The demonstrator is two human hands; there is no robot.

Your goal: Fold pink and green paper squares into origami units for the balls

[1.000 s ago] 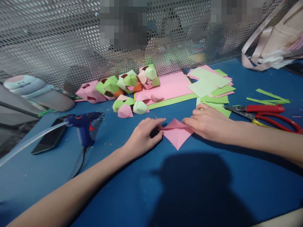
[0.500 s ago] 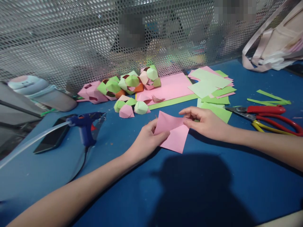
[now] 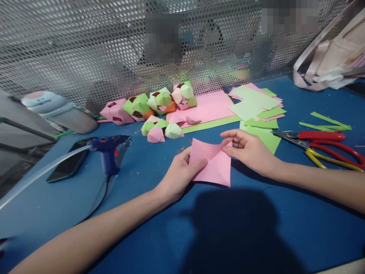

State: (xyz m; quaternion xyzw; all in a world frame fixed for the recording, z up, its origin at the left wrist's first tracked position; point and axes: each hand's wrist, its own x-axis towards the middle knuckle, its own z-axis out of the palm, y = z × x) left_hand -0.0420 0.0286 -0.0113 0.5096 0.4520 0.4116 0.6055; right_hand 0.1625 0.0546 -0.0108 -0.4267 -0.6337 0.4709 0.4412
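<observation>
A square of pink paper (image 3: 215,167) with a crease across it is held just above the blue table. My left hand (image 3: 184,173) grips its left edge, thumb on top and fingers behind. At its upper right corner, my right hand (image 3: 246,150) pinches the paper between thumb and fingers. Beyond my hands sit small folded paper pieces (image 3: 156,133) in pink and green. Behind them stands a row of folded paper shapes (image 3: 139,104) in green, pink and orange.
On the left, a blue glue gun (image 3: 110,152) rests near a dark phone (image 3: 70,160) and a tumbler (image 3: 61,112). Loose paper sheets (image 3: 255,101) lie at the back. Red-handled pliers (image 3: 322,136), scissors with yellow and red handles, green strips (image 3: 327,123) and a bag (image 3: 336,57) are right.
The pink paper has turned slightly in my hands, its lower right corner swinging rightward. Both hands keep hold of it. The whole view has shifted a little.
</observation>
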